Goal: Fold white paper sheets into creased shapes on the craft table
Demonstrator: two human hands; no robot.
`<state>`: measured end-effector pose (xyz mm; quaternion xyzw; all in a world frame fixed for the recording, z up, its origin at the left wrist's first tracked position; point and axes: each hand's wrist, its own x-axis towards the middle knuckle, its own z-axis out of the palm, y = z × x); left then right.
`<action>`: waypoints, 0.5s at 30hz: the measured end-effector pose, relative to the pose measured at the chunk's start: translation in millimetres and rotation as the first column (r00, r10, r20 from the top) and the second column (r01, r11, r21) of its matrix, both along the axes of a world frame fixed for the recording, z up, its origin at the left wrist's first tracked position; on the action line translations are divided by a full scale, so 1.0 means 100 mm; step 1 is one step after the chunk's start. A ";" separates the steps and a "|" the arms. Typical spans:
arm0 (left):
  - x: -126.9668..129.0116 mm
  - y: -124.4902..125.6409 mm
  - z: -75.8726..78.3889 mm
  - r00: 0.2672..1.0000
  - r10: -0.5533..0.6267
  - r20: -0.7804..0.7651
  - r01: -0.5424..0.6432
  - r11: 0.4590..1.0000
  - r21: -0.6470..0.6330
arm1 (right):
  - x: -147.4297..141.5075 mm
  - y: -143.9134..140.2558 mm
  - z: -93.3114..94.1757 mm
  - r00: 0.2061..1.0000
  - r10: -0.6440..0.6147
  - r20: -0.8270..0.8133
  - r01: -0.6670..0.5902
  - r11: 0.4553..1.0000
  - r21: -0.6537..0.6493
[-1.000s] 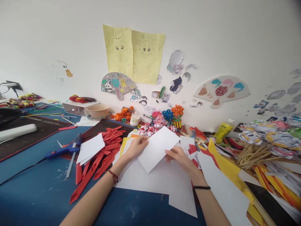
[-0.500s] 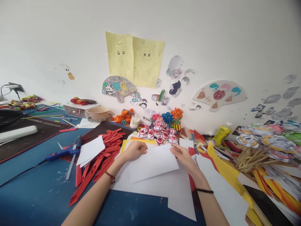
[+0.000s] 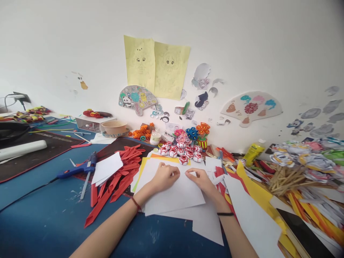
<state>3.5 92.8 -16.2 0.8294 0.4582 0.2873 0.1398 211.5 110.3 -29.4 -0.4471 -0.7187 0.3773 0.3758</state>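
Note:
A white sheet of paper (image 3: 172, 199) lies tilted over other white sheets, right in front of me. My left hand (image 3: 166, 176) rests on its upper part, fingers curled and thumb tip against the forefinger, at the paper. Facing it, my right hand (image 3: 202, 181) has its thumb and forefinger pinched together on the sheet's upper right part. A small gap separates the two sets of fingertips. The sheet's top edge is partly hidden by the hands. Just beyond them stand several red-and-white paper flowers (image 3: 184, 159).
On the left are red folded strips (image 3: 115, 186), a stack of white paper pieces (image 3: 107, 167) and a blue glue gun (image 3: 88, 166). To the right lie yellow paper (image 3: 254, 190), a dark phone-like slab (image 3: 302, 229), a yellow bottle (image 3: 254, 152) and paper flowers on sticks (image 3: 285, 182).
Both hands have come closer together over the sheet, the left moving right and the right moving slightly left. The sheet has shifted a little toward me and its lower edge lies flatter.

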 end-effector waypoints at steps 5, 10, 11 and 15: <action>0.06 -0.01 -0.07 1.000 -0.013 -0.006 0.013 0.998 -0.060 | -0.06 0.00 -0.03 0.995 0.097 0.007 -0.097 0.995 0.027; 0.05 -0.03 -0.06 1.000 -0.016 0.002 0.016 0.997 -0.073 | -0.07 -0.02 -0.06 0.992 0.118 0.052 -0.120 0.992 0.035; 0.05 -0.04 -0.05 1.000 -0.018 0.005 0.019 0.997 -0.075 | -0.07 -0.02 -0.06 0.991 0.114 0.063 -0.117 0.992 0.040; 0.04 -0.04 -0.02 1.000 -0.016 0.024 0.018 0.995 -0.093 | -0.07 -0.01 -0.06 0.995 0.006 0.097 -0.018 0.992 0.122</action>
